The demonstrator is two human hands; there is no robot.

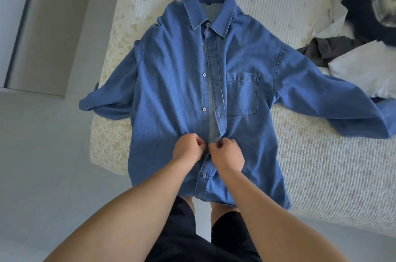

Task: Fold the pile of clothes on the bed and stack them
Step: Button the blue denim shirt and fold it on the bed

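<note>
A blue denim shirt (171,81) lies face up on the bed, collar at the far end, sleeves spread to both sides, hem hanging over the near edge. Its front is partly unbuttoned, with a gap down the middle. My left hand (188,149) pinches the button side of the placket low on the shirt. My right hand (227,152) pinches the buttonhole side right beside it. The two hands almost touch. A pile of unfolded clothes (353,32), dark, grey and white, lies at the bed's far right.
The cream ribbed bed cover (321,165) spreads to the right of the shirt. The bed's left edge (107,133) borders a pale floor (42,154). A wall recess (42,26) stands at the upper left.
</note>
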